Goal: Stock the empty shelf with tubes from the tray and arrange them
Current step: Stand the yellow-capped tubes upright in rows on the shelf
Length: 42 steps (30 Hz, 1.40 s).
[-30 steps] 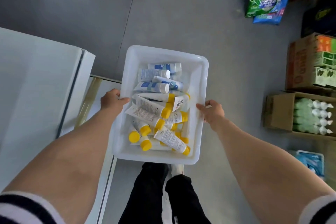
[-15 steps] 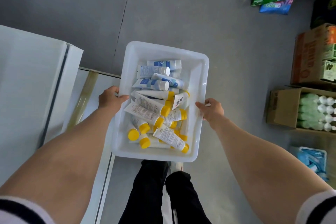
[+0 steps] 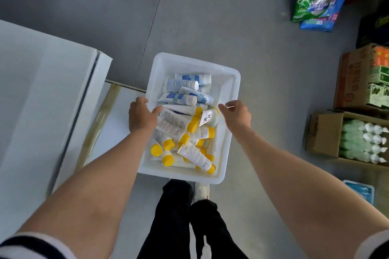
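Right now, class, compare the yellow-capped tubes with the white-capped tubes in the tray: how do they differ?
Caps: the yellow-capped tubes have yellow caps, the white-capped tubes white ones. Print: white-capped tubes carry blue panels; yellow-capped tubes are pale with small dark text. Place: white-capped tubes lie at the far end of the tray; yellow-capped tubes fill the middle and near end. Both kinds lie jumbled in the same tray.
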Available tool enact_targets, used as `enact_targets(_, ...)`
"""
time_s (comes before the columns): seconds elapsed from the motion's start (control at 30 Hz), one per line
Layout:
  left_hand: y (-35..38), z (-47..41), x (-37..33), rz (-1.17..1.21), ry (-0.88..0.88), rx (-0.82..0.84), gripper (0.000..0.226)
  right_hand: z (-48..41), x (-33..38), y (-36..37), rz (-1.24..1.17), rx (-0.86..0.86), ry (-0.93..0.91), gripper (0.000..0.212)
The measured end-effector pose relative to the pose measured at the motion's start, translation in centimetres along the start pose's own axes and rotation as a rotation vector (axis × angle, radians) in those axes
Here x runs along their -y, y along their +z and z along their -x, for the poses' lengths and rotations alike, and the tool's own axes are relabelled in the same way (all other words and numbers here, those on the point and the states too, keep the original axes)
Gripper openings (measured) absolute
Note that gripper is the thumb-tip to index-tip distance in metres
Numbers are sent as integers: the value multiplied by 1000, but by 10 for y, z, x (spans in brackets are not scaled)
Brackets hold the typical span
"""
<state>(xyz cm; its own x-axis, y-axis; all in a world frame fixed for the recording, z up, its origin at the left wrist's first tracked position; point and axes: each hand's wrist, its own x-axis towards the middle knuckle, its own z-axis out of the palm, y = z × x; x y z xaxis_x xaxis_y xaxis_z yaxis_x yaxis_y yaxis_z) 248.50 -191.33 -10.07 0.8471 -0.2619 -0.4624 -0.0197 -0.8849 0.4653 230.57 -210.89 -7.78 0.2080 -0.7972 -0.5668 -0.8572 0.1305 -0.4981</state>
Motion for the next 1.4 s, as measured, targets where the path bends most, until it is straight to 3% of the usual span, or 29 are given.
enact_targets(0.1, 6, 19, -3, 37, -107, 91, 48, 25, 25, 18, -231, 266, -19, 24)
enact_targets(0.2, 18, 33, 4, 107, -292, 164, 60, 39, 30, 46, -152, 450, -71, 29)
enact_targets(0.3, 31, 42, 16, 172, -419, 199, 67, 41, 21, 65, -14, 490, -75, 49)
enact_targets(0.4, 41, 44, 27, 200, -436, 243, 68, 37, 13, 70, 58, 516, -37, 56)
enact_targets(0.57, 45, 36, 32, 381, -492, 317, 47, 34, 18, 81, 143, 516, -68, 48)
enact_targets(0.9, 52, 25, 34, 690, -640, 379, 25, 21, 20, 91, 143, 667, 105, 43)
enact_targets(1.13, 51, 21, 26, 717, -744, 435, 46, 20, 13, 95, 220, 621, 82, 40)
enact_targets(1.23, 44, 23, 26, 759, -782, 495, 44, 28, 12, 97, 277, 676, 36, 45)
enact_targets(1.4, 32, 36, 30, 802, -678, 562, 35, 43, 8, 79, 2, 738, 223, 28)
